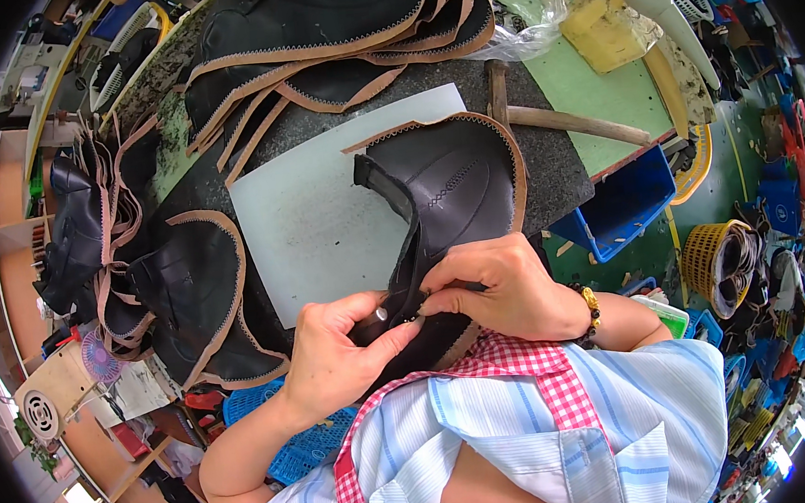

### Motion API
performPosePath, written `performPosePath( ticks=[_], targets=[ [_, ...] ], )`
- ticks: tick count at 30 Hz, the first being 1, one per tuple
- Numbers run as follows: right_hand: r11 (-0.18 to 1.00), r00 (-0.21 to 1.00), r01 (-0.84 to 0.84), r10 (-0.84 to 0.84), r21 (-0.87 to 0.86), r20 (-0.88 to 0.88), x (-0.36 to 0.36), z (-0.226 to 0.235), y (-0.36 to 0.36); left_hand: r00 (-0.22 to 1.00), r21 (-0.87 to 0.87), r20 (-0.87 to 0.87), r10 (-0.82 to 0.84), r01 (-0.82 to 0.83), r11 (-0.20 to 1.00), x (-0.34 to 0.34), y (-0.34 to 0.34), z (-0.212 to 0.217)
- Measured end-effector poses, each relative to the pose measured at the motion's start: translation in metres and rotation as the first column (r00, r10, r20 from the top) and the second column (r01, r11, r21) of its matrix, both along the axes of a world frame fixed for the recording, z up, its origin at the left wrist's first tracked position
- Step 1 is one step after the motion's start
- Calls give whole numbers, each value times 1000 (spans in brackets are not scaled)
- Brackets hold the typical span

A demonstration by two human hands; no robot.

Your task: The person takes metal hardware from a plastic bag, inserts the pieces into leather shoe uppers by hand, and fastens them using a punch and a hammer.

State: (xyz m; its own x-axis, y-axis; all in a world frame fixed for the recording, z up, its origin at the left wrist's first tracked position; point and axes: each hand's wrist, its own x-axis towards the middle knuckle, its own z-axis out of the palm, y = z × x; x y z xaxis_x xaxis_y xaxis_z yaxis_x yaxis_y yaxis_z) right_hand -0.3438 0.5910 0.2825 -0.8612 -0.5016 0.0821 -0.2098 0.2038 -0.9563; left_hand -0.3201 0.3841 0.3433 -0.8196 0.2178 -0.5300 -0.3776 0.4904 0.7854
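A black leather shoe upper with a tan, zigzag-stitched edge lies in front of me, its near end reaching toward my apron. My left hand pinches that near end between thumb and fingers. Beside its fingertips shows a small round metal piece on something dark; I cannot tell what it belongs to. My right hand is closed on the same upper's edge, thumb and forefinger pressed together, close to the left thumb. Under the upper is a whitish board on the worktable.
A hammer lies past the upper on a dark slab. More black uppers are stacked at the far side and at the left. A blue bin and a yellow basket stand to the right. A yellowish block sits far right.
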Motion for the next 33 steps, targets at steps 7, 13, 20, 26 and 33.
performPosePath(
  ticks=[7, 13, 20, 26, 33],
  targets=[
    [975, 888, 59, 48, 216, -458, -35, 16, 2, 982, 55, -189, 16, -6, 998, 4, -2, -14],
    [706, 535, -545, 709, 452, -460, -81, 43, -3, 947, -98, -248, -206, 187, 978, -6, 1, 9],
    [844, 496, -187, 523, 502, -693, -86, 117, -1, 215, -709, -695, -687, -44, 704, -19, -9, 46],
    [591, 922, 330, -35, 736, -385, -174, 59, 101, 104, -834, -538, -837, -212, 510, 7, -25, -78],
    [763, 974, 75, 81, 642, -211, -150, -42, 125, 243, -829, -559, -792, -191, 526, 29, -29, -115]
  ],
)
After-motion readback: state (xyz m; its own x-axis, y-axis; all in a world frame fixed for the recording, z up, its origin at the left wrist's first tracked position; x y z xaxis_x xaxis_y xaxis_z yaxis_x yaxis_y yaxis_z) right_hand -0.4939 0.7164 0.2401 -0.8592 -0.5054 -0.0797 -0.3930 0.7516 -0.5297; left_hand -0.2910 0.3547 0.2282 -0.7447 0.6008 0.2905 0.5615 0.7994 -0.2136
